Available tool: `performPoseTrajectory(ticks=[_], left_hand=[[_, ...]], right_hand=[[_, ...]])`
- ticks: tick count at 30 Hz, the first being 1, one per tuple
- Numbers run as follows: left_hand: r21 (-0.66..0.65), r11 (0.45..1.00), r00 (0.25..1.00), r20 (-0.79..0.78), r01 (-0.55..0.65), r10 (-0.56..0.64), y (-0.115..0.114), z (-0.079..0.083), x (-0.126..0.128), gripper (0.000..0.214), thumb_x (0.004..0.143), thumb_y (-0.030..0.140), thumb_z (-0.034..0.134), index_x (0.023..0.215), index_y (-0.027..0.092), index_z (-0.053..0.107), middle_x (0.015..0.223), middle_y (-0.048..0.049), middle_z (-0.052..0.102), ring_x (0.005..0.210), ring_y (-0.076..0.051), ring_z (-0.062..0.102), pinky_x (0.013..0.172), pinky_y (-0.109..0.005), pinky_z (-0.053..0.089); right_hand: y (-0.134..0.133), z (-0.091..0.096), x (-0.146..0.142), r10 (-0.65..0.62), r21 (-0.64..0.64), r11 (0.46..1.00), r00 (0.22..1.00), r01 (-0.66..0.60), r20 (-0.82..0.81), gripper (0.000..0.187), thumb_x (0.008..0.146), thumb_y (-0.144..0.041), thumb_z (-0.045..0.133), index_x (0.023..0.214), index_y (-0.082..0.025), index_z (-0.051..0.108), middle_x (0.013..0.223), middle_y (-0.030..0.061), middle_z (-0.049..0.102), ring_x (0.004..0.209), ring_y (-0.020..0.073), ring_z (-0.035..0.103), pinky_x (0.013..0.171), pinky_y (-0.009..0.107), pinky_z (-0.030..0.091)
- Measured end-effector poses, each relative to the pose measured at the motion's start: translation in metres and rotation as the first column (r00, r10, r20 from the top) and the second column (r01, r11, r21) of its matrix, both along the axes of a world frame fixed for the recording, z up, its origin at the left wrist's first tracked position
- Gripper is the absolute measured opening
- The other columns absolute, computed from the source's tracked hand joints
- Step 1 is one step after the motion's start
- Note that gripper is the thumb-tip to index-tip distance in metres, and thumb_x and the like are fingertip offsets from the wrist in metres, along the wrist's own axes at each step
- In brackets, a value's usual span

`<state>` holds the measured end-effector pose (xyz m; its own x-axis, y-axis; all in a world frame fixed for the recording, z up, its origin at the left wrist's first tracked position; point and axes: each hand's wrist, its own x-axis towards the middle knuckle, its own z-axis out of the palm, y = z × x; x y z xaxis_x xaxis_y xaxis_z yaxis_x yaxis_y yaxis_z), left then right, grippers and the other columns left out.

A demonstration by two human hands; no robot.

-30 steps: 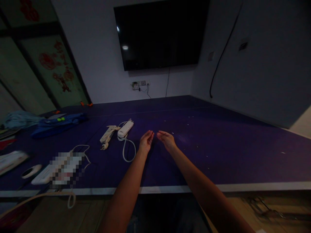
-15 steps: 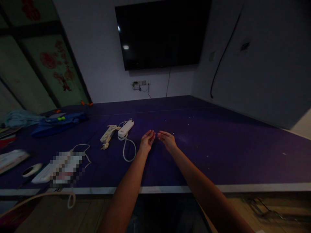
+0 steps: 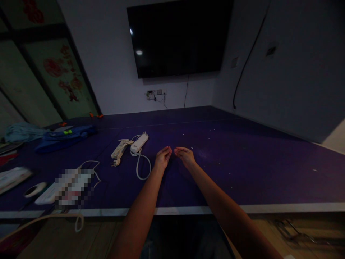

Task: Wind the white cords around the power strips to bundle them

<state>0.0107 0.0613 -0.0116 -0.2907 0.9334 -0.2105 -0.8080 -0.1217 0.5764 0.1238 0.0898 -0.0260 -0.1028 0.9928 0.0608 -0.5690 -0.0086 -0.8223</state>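
Observation:
My left hand (image 3: 163, 157) hovers over the purple tabletop (image 3: 258, 172), fingers loosely bent and nothing visible in them. Facing it across a small gap is my right hand (image 3: 185, 155), also empty, its fingers stretched toward the left one. Both hands are open, with fingertips close but apart. Left of my left hand lies a white power strip (image 3: 139, 142) with its cord looping toward me. Beside that rests a second white power strip (image 3: 117, 150), its cord bundled and its plug (image 3: 116, 163) pointing my way. Neither hand touches a strip.
Blue cloth (image 3: 66, 136) and a light-blue cloth (image 3: 25, 132) lie at the far left. Nearer are a partly blurred-out white item (image 3: 48, 192) with a cord and a round white object (image 3: 35, 189). A television (image 3: 179, 39) hangs on the wall. Small white bits dot the tabletop.
The fingers of my left hand have drawn slightly closer together. Both hands stay in nearly the same place, and the power strips have not moved.

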Motion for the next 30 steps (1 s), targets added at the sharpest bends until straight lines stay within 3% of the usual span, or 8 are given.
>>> performPoseTrajectory(ticks=[10,17,21,23,26,30], left_hand=[[0.016,1.000,0.992,-0.123,-0.009,0.011,0.000,0.001,-0.001,0.018,0.063,-0.007,0.064,0.068,0.010,0.063,0.073,-0.0060,0.069,0.074,-0.012,0.067,0.076,-0.022,0.054],[0.050,0.996,0.909,-0.406,-0.080,0.093,0.001,0.002,0.000,0.011,0.062,0.005,0.071,0.070,0.011,0.066,0.069,-0.0043,0.068,0.066,-0.011,0.065,0.072,-0.025,0.054],[0.077,0.988,0.734,-0.663,-0.130,0.148,-0.002,0.011,-0.008,0.015,0.061,0.020,0.075,0.072,0.012,0.068,0.071,-0.0055,0.069,0.071,-0.015,0.065,0.074,-0.029,0.052],[0.087,0.981,0.593,-0.786,-0.175,0.175,-0.004,0.020,-0.020,0.015,0.060,0.024,0.075,0.070,0.014,0.069,0.076,-0.0064,0.070,0.081,-0.019,0.064,0.080,-0.031,0.049],[0.090,0.956,0.349,-0.918,-0.279,0.188,-0.008,0.036,-0.046,0.014,0.062,0.023,0.073,0.075,0.018,0.069,0.095,-0.0068,0.069,0.102,-0.022,0.059,0.093,-0.033,0.042],[0.038,0.853,0.077,-0.993,-0.521,0.092,-0.014,0.049,-0.085,0.041,0.066,0.024,0.067,0.106,0.014,0.060,0.129,-0.0165,0.050,0.129,-0.031,0.035,0.103,-0.042,0.029]], right_hand=[[-0.001,0.002,-0.002,-0.046,0.029,0.999,0.999,0.046,0.019,0.022,0.048,-0.019,0.080,0.065,-0.015,0.066,0.060,0.0020,0.067,0.059,0.0132,0.063,0.061,0.027,0.053],[-0.002,0.005,-0.001,-0.068,0.006,0.998,0.996,0.068,0.049,0.021,0.052,-0.024,0.080,0.063,-0.014,0.065,0.059,0.0026,0.066,0.052,0.0114,0.059,0.052,0.024,0.050],[-0.004,0.010,0.000,-0.069,-0.026,0.997,0.994,0.071,0.083,0.026,0.061,-0.036,0.077,0.066,-0.014,0.065,0.057,0.0030,0.064,0.046,0.0092,0.056,0.044,0.020,0.046],[-0.004,0.012,0.002,-0.080,-0.038,0.996,0.990,0.085,0.120,0.032,0.066,-0.045,0.072,0.067,-0.014,0.065,0.050,0.0008,0.059,0.040,0.0079,0.051,0.039,0.019,0.042],[-0.002,0.013,0.003,-0.143,-0.021,0.989,0.973,0.149,0.179,0.040,0.067,-0.054,0.067,0.062,-0.015,0.062,0.036,-0.0067,0.040,0.030,0.0046,0.034,0.030,0.018,0.027],[0.001,0.011,0.004,-0.215,-0.010,0.975,0.954,0.222,0.210,0.044,0.064,-0.059,0.066,0.055,-0.017,0.057,0.035,-0.0099,0.028,0.029,0.0035,0.023,0.030,0.020,0.016]])
